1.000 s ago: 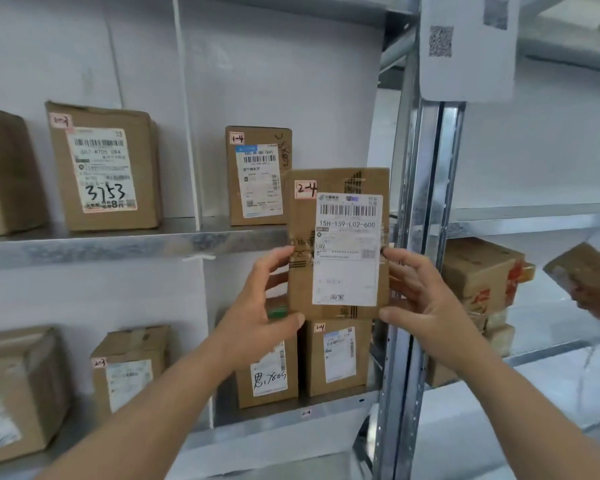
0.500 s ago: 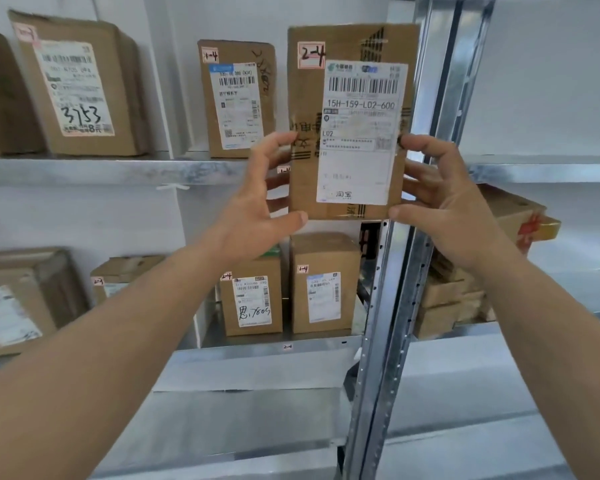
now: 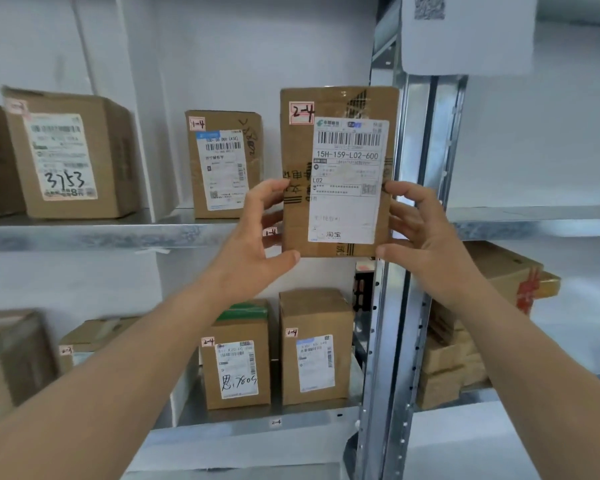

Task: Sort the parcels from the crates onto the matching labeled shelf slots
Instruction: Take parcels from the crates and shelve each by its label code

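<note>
Cardboard parcel — between both hands

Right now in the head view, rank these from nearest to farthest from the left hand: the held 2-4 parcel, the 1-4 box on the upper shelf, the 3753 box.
1. held 2-4 parcel: touching the left hand, on its right.
2. 1-4 box: just above, upper shelf.
3. 3753 box: far left, same shelf.

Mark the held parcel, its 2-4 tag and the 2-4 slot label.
Held parcel [image 3: 298, 202]: head view, bare cardboard left of its label.
2-4 tag [image 3: 301, 113]: head view, tag middle.
2-4 slot label [image 3: 276, 422]: head view, lower shelf edge.
</note>
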`<state>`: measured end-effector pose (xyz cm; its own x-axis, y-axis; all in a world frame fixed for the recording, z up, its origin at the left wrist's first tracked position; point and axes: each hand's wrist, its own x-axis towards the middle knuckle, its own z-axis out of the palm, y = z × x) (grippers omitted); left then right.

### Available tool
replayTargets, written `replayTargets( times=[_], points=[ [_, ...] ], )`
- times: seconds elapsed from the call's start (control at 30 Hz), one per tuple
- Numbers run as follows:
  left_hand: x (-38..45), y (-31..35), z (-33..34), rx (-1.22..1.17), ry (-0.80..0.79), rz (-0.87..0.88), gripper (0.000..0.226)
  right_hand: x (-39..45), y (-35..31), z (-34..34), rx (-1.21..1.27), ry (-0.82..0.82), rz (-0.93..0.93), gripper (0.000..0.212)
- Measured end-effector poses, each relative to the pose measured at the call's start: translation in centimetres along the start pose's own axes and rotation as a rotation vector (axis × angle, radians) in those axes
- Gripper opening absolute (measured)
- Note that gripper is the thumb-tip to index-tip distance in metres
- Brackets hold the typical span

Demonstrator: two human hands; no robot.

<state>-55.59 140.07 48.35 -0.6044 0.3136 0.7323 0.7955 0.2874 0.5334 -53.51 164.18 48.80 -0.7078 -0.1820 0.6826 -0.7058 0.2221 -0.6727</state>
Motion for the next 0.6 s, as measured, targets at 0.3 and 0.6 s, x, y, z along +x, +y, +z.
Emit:
replayTargets(
  times=[0.3,0.6],
  points=[
    [6.5,-3.5,0.5,-0.016,0.004,-0.07,0.082,7.0,2.8,0.2,-0.159,0.103,0.044,0.074],
    [10.3,-7.6,0.9,0.196,-0.023,-0.204,0.088,11.9,6.7,2.2,-0.319,0.191,0.157,0.061]
  ],
)
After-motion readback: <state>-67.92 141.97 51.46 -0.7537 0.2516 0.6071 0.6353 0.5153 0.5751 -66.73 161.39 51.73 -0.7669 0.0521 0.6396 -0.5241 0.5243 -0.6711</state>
